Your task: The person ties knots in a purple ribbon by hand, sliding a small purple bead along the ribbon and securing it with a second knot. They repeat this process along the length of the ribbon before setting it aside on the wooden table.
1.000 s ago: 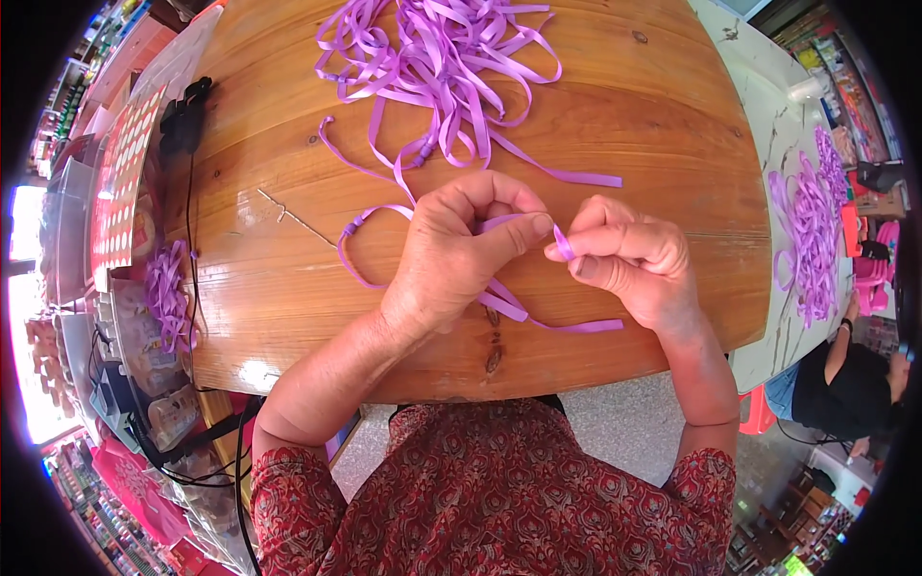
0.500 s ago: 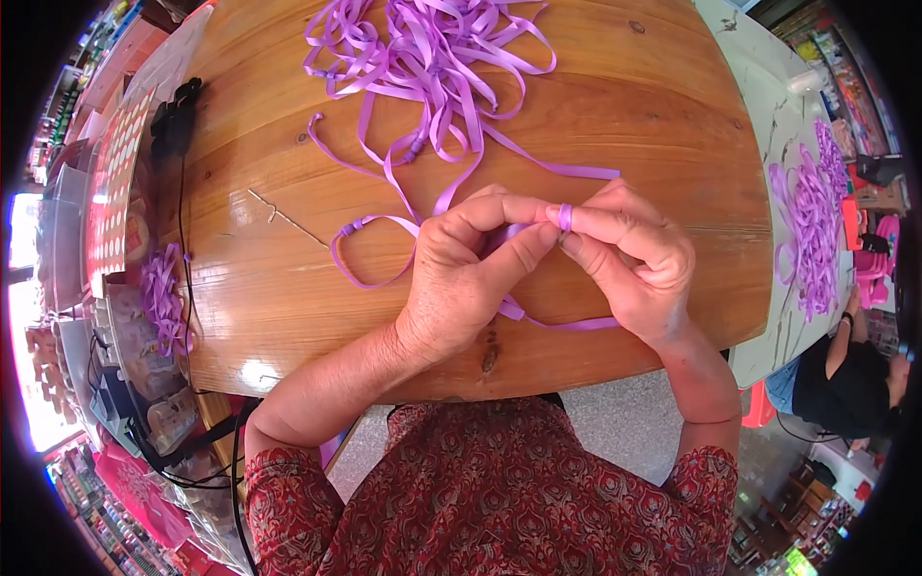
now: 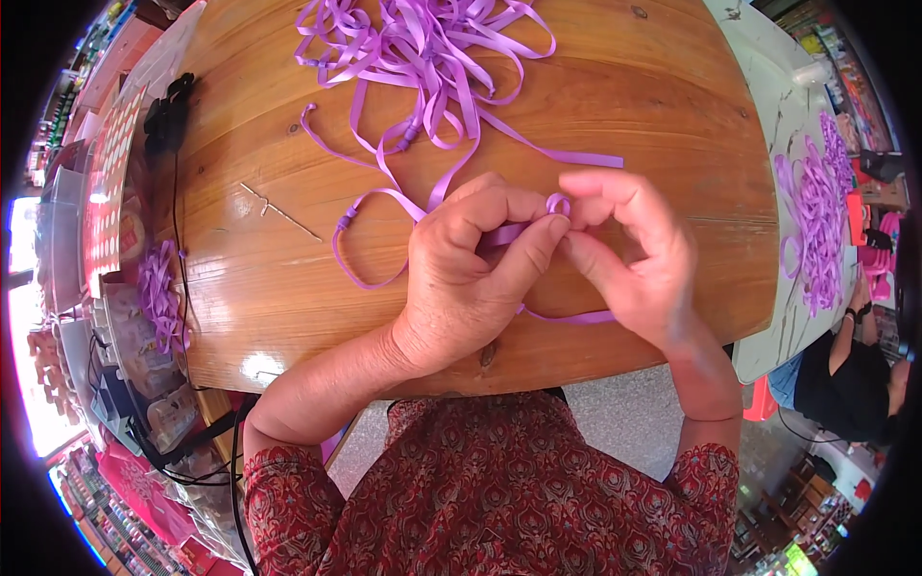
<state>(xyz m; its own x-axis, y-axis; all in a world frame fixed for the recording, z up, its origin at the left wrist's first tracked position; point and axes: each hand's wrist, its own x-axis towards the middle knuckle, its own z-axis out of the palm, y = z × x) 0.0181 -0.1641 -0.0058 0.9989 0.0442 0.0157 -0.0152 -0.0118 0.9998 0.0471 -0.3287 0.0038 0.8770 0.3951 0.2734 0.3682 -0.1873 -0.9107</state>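
Observation:
A narrow purple ribbon (image 3: 506,233) is pinched between the thumb and forefinger of my left hand (image 3: 471,264). A small loop (image 3: 557,204) of it stands up from those fingertips. My right hand (image 3: 634,250) is right beside the loop, its forefinger raised and its thumb apart below, near my left thumb tip. Whether a right fingertip touches the loop is hard to see. One ribbon tail (image 3: 571,318) lies on the table under my hands. A knotted ribbon loop (image 3: 344,223) lies left of my left hand, joined toward the large tangled ribbon heap (image 3: 423,48) at the far side.
On the wooden table (image 3: 259,317) lies a thin metal hook-like tool (image 3: 279,210). More purple ribbon (image 3: 161,298) hangs at the left edge, by a black cable (image 3: 179,211). Another ribbon pile (image 3: 814,226) rests on the white table at right, with a person (image 3: 850,374) close by.
My right forefinger has lifted off the ribbon and opened away from the thumb. The ribbon loop at my left fingertips now stands free on top.

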